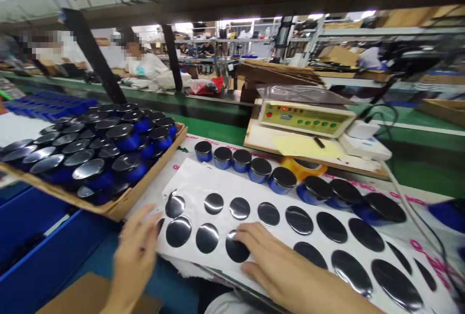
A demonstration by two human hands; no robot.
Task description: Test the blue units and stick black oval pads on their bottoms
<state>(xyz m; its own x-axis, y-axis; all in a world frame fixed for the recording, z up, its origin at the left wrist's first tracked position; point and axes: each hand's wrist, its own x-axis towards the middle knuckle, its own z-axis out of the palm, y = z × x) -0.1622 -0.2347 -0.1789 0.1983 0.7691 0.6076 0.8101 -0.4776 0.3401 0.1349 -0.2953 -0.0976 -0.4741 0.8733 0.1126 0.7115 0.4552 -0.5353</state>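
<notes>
On a factory bench, a co-worker (145,64) sits beyond a green belt (214,127) at 11 o'clock, and a control box (305,117) stands at 1 o'clock. A row of blue jars (247,166) with black lids runs along 12 o'clock, with more packed in a wooden tray (119,210) at 10. At 6 o'clock, the right hand (286,265) lies on a white sheet (189,178) of black discs (213,203), fingers together over one disc; the blurred left hand (136,256), fingers slightly apart, is at the sheet's left edge.

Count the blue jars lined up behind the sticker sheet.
8, in one row along the far edge of the sticker sheet, leftmost jar to rightmost jar; a blue shape at frame edge may be another.
</notes>
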